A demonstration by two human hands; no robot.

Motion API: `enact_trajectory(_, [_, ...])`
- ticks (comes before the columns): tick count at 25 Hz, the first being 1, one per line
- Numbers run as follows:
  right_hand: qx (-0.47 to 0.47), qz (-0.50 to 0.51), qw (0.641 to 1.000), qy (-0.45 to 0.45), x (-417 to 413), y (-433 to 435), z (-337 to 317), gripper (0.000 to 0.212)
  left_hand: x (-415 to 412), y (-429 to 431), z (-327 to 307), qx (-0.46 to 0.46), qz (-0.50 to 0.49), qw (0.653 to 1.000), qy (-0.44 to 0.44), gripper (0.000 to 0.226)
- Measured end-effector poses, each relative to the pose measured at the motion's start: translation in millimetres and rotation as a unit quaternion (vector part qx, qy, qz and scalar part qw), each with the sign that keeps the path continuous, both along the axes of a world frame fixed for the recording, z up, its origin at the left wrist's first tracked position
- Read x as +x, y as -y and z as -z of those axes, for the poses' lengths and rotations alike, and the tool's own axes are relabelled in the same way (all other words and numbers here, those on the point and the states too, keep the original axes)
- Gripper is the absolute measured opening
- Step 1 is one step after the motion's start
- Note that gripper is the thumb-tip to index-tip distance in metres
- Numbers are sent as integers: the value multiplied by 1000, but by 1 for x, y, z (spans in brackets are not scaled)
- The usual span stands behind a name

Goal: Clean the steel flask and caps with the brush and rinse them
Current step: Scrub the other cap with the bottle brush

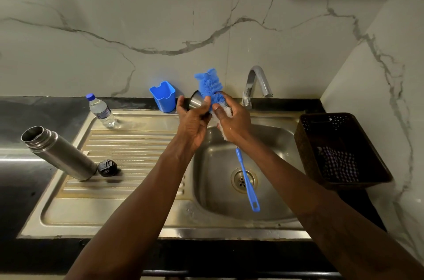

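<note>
the long stainless steel sink runs across the dark counter, ribbed drainboard on the left and basin on the right. a dark woven plastic basket sits on the counter just right of the basin, with a checked cloth in its bottom. the tall brushed steel flask stands at the drainboard's left edge, uncapped, its open mouth facing up and left.

over the basin's back rim, my right hand is wrapped around the long blue bottle brush at its white bristles. the blue foam head sticks up past my fingers and the thin handle hangs down over the drain. the curved chrome tap rises behind it.

a clear water bottle with a blue lid stands at the drainboard's back, and a blue plastic holder is near it against the wall. my left hand curls around the small steel cup cap, which touches the brush head. the round black inner cap lies on the ribs, touching the flask's base.
</note>
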State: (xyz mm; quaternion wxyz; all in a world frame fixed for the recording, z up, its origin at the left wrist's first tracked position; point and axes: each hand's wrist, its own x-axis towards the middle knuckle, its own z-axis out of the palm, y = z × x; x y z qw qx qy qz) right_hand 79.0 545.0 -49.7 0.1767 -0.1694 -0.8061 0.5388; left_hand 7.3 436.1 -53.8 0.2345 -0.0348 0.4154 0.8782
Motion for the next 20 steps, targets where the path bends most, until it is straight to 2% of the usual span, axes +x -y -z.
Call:
enact_trajectory(2, [14, -9, 1000, -14, 2, -1, -2, 40, -5, 5, 4, 18, 4, 1000, -11, 96])
enact_trajectory(5, [49, -17, 999, -13, 1, -4, -4, 37, -5, 8, 8, 10, 70, 997, -25, 80])
enact_trajectory(7, [89, -44, 995, -23, 1, 2, -8, 41, -2, 3, 5, 9, 72, 997, -37, 68])
enact_trajectory(9, [86, -67, 994, -19, 1, 5, -9, 43, 2, -1, -1, 8, 56, 998, -40, 58])
enact_trajectory(12, [70, -36, 996, 37, -3, -6, -10, 43, 6, -3, -5, -86, 35, 994, -55, 66])
enact_trajectory(14, [60, -13, 997, 39, -1, -8, -6, 42, 4, -6, -9, -127, 31, 989, -69, 60])
enact_trajectory(18, [47, -1, 997, -63, 7, 1, -11, 39, -3, -6, -19, -41, 60, 996, -46, 44])
enact_trajectory(20, [68, -7, 996, -51, 6, -1, -18, 40, -3, -3, -10, -55, 56, 996, -38, 39])
